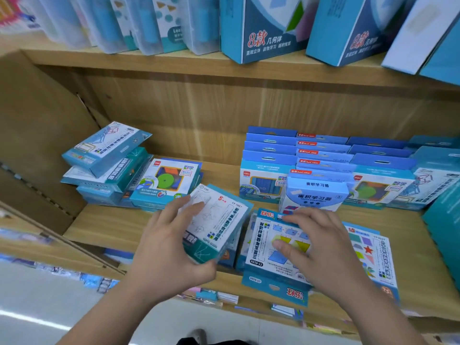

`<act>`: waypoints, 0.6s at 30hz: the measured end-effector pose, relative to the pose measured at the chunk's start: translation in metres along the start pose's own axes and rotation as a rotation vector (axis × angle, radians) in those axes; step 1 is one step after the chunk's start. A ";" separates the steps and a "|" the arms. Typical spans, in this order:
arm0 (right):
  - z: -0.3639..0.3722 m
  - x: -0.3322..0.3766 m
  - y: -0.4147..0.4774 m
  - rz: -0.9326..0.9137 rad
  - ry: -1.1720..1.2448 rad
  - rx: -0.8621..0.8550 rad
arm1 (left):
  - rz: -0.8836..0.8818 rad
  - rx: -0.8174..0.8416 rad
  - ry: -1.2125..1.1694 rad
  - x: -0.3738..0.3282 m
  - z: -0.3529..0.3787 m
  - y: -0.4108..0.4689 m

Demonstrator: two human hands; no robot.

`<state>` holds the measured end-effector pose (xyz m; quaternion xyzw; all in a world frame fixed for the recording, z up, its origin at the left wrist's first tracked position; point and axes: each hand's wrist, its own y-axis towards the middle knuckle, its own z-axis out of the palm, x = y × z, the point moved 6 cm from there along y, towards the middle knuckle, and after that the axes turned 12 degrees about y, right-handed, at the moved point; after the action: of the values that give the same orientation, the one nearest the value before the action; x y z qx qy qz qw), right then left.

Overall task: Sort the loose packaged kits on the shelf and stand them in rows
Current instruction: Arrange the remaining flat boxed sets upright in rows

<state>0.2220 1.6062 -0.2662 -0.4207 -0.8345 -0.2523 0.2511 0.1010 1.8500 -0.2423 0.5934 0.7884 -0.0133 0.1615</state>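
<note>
Head view: a wooden shelf [119, 227] is looked down on, with both bare hands reaching over loose packaged kits at its front edge
Standing rows: at the right rear, blue hang-tab boxes [270, 155] are already set upright one behind another, judged to be the pattern the loose kits are meant to join
Loose pile, left: several teal kits [107, 150] are left lying flat and tilted against the side panel, with a magnetic-shapes kit [166, 183] flat in front of them, so this group is judged still unsorted
Left hand [169, 247]: curled about the near corner of a white-faced geometry kit [216, 225], thumb under the lower edge and fingers spread on the printed face; the kit is tipped up off the shelf, judged to be so that it can be turned upright
Right hand [321, 247]: laid flat and wide open on the yellow-and-blue shape kit [278, 242], fingers splayed on its face; no closed grasp is seen, and the hand is judged to be steadying or sliding it
Under and beside: a star-printed kit [371, 250] lies flat just to the right, partly beneath the forearm
Small white box [315, 195]: stood just behind the right hand, in front of the rows
</note>
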 end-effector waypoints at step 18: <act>0.074 0.065 0.032 -0.163 -0.054 0.285 | -0.417 0.053 0.112 0.123 -0.022 -0.091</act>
<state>0.1995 1.7071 -0.2734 -0.3185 -0.8996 -0.1395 0.2643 -0.0198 1.9427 -0.2706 0.4213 0.9012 -0.0343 0.0956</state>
